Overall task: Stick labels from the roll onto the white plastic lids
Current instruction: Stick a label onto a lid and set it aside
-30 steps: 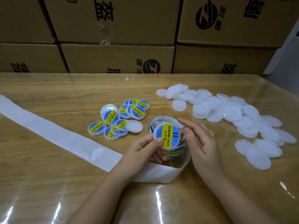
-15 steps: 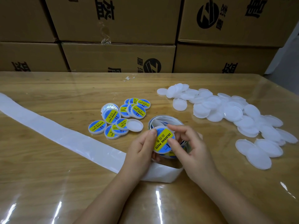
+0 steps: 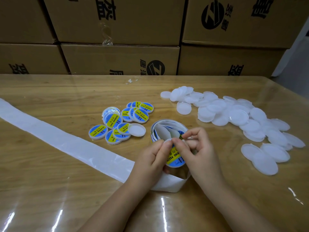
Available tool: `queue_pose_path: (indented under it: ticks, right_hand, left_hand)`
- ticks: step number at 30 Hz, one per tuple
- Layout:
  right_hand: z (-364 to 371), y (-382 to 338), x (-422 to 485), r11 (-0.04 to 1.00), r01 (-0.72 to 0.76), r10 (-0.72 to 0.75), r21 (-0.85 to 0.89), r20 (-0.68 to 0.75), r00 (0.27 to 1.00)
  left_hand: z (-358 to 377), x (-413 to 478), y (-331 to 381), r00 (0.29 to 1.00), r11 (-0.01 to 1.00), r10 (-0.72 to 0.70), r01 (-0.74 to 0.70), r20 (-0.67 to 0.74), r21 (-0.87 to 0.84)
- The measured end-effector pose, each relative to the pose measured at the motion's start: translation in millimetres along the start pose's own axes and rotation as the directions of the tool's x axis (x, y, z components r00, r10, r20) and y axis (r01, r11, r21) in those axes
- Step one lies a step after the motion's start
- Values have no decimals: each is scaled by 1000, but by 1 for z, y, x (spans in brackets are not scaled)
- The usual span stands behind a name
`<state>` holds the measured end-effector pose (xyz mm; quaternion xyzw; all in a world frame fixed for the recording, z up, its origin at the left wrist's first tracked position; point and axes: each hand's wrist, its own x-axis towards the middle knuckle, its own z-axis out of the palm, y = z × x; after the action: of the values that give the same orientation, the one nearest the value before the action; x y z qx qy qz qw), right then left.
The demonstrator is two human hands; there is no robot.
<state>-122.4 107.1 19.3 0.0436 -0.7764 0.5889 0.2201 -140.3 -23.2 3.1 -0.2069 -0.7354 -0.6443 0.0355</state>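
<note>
On the worktop [image 3: 50,190] the plain white lids [image 3: 237,118] lie heaped at two o'clock, the labelled lids [image 3: 120,124] at eleven, the label roll [image 3: 167,128] in the centre, and at six o'clock of it the left hand [image 3: 150,158] and right hand [image 3: 200,153] pinch the held lid [image 3: 175,158] with curled fingers.

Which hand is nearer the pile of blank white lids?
Right. The right hand lies left of the blank lids; the left hand is farther left, beyond the labelled lid both hold.

Bright, even light leaves only faint shadows, white glare streaks the glossy table [image 3: 50,190] at 5 to 7 o'clock, and wide-angle distortion bows the cardboard boxes [image 3: 117,19] at 12 o'clock.
</note>
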Motion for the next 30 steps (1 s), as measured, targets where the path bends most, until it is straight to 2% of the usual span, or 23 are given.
queue_pose_path:
  ticks: [5, 8, 11, 14, 19, 24, 30]
  right_hand:
    - [-3, -1, 0, 988, 58, -51, -142, 50, 997]
    - [-4, -4, 2, 986, 88, -76, -145, 87, 993]
    - [-5, -5, 1, 982, 94, -65, -165, 171, 983]
    - [-5, -6, 1, 977, 80, -48, -196, 161, 986]
    - [-12, -2, 7, 996, 6, 2, -93, 86, 996]
    - [-6, -1, 3, 999, 1, 3, -48, 93, 996]
    - [-9, -2, 4, 998, -21, 19, 65, 45, 999]
  left_hand:
    - [-3, 2, -3, 999, 999, -28, 27, -25, -25]
    - [-7, 5, -4, 995, 997, -69, 67, -71, -41]
    - [-11, 9, -6, 984, 978, -139, 118, -115, -169]
    - [-12, 8, -8, 990, 982, -98, 79, -105, -172]
    - [-4, 4, -7, 1000, 999, 2, -2, -9, -52]
    - [-11, 5, -4, 998, 975, -61, 58, -6, -213]
    - [-3, 3, -3, 999, 979, -34, 25, -42, -200]
